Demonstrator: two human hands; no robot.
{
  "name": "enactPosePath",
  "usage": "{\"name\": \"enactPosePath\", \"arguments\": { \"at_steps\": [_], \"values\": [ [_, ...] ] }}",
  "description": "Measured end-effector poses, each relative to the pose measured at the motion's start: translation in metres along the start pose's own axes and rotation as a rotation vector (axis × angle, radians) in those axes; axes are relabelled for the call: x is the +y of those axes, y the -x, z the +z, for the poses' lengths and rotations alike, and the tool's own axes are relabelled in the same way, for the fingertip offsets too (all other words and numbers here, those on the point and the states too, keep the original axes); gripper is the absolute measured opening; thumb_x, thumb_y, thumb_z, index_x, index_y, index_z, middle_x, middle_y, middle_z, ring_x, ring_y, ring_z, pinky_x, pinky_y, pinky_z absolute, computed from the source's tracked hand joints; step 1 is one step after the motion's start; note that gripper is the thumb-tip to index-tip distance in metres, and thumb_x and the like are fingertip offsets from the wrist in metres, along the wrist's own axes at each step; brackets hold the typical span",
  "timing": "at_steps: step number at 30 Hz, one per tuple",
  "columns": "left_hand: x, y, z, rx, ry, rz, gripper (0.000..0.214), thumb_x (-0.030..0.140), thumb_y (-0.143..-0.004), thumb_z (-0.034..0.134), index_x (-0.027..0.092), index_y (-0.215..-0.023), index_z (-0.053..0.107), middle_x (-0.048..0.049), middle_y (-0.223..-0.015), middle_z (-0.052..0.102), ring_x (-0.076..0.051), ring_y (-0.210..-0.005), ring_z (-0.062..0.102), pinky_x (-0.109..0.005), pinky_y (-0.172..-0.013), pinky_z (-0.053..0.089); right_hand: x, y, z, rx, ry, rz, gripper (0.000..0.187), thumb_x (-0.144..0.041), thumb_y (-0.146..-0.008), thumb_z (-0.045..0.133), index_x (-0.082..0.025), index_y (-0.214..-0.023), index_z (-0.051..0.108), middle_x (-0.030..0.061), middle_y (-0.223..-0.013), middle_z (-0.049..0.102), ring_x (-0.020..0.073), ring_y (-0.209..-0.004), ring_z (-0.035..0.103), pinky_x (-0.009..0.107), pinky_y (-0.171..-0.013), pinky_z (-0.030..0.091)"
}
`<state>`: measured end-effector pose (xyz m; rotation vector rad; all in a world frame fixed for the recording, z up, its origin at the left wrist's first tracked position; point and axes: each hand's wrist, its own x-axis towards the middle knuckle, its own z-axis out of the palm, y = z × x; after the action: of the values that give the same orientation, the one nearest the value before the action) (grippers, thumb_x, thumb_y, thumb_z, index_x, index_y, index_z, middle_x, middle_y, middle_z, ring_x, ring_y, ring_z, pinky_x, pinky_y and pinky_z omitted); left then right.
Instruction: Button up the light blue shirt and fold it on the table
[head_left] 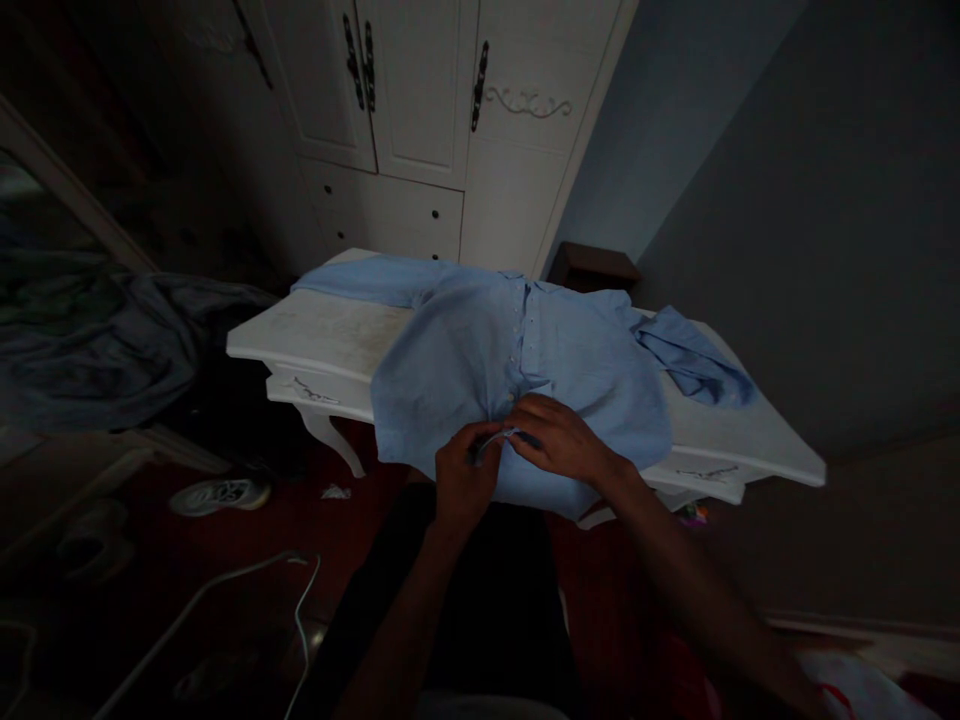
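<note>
A light blue button-up shirt [457,340] lies spread over the white table [315,335], collar toward the far side and hem hanging over the front edge. One sleeve stretches out to the left; the other is folded at the right. Buttons run down its middle placket. My left hand [466,475] is closed on the shirt's front edge low on the placket. Close beside it, my right hand [555,435] pinches the same edge, fingers bent inward. The fabric puckers just above both hands, and dim light hides the exact finger contact.
Behind the table stands a white wardrobe [420,100] with dark handles. Grey clothing [112,350] is heaped at the left. A shoe [219,497] and a white cable [217,585] lie on the red floor [270,540]. A brown box [596,265] sits behind the table.
</note>
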<state>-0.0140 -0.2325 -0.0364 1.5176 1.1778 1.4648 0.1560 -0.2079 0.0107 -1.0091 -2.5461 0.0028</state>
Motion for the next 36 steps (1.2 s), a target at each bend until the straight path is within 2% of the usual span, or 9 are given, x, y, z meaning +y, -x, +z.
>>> {"name": "enactPosePath", "arguments": {
  "at_steps": [5, 15, 20, 23, 26, 30, 36],
  "values": [
    [-0.003, 0.001, -0.001, 0.006, -0.157, 0.153, 0.015, 0.02, -0.081, 0.065, 0.019, -0.095, 0.069, -0.004, -0.09, 0.075, -0.017, -0.081, 0.07, -0.032, -0.079, 0.057, -0.002, 0.0, 0.003, 0.03, 0.03, -0.005, 0.016, -0.019, -0.092, 0.051, -0.019, -0.096, 0.066, 0.0059, -0.084, 0.061, 0.0203, -0.082, 0.057, 0.036, -0.079, 0.05],
    [-0.009, 0.002, -0.001, -0.012, -0.282, 0.222, 0.016, 0.019, -0.085, 0.061, 0.02, -0.099, 0.07, -0.0046, -0.092, 0.075, -0.018, -0.083, 0.07, -0.034, -0.081, 0.057, 0.003, -0.001, -0.001, -0.03, -0.02, 0.023, 0.021, -0.032, -0.098, 0.049, -0.02, -0.097, 0.067, 0.0045, -0.084, 0.061, 0.0186, -0.081, 0.058, 0.033, -0.075, 0.05],
    [-0.012, -0.002, -0.002, -0.066, -0.379, 0.282, 0.023, 0.014, -0.082, 0.061, 0.02, -0.103, 0.069, -0.0053, -0.095, 0.075, -0.019, -0.087, 0.07, -0.035, -0.082, 0.056, 0.0, -0.003, 0.0, -0.05, 0.008, 0.025, 0.02, -0.024, -0.097, 0.047, -0.018, -0.096, 0.066, 0.0076, -0.088, 0.061, 0.0212, -0.085, 0.057, 0.038, -0.08, 0.049],
    [-0.012, -0.002, -0.003, -0.062, -0.373, 0.285, 0.024, 0.014, -0.082, 0.061, 0.021, -0.104, 0.068, -0.0052, -0.096, 0.074, -0.019, -0.088, 0.069, -0.035, -0.083, 0.055, -0.003, -0.004, -0.001, -0.055, 0.049, 0.027, 0.02, -0.021, -0.097, 0.047, -0.016, -0.095, 0.066, 0.0089, -0.088, 0.061, 0.0221, -0.084, 0.056, 0.039, -0.08, 0.048],
    [-0.011, -0.002, -0.001, -0.041, -0.334, 0.228, 0.023, 0.013, -0.08, 0.061, 0.02, -0.101, 0.068, -0.0041, -0.094, 0.074, -0.018, -0.086, 0.069, -0.034, -0.083, 0.055, -0.003, -0.004, -0.003, -0.056, 0.07, 0.026, 0.017, -0.022, -0.095, 0.051, -0.016, -0.092, 0.066, 0.0073, -0.084, 0.061, 0.0211, -0.081, 0.056, 0.037, -0.078, 0.046],
    [-0.008, -0.003, 0.002, -0.018, -0.236, 0.159, 0.017, 0.014, -0.078, 0.062, 0.019, -0.094, 0.066, -0.0015, -0.087, 0.073, -0.016, -0.079, 0.068, -0.03, -0.077, 0.054, 0.004, -0.005, -0.004, -0.03, -0.019, 0.038, 0.014, -0.027, -0.094, 0.057, -0.019, -0.092, 0.068, 0.0043, -0.082, 0.064, 0.0201, -0.082, 0.058, 0.037, -0.081, 0.044],
    [-0.005, -0.007, 0.002, -0.004, -0.191, 0.192, 0.011, 0.016, -0.079, 0.061, 0.019, -0.089, 0.065, -0.001, -0.083, 0.071, -0.014, -0.076, 0.066, -0.028, -0.075, 0.054, 0.008, -0.006, -0.004, 0.03, -0.094, 0.051, 0.014, -0.03, -0.092, 0.061, -0.02, -0.09, 0.071, 0.0028, -0.079, 0.067, 0.0194, -0.079, 0.059, 0.037, -0.079, 0.045]
  ]
}}
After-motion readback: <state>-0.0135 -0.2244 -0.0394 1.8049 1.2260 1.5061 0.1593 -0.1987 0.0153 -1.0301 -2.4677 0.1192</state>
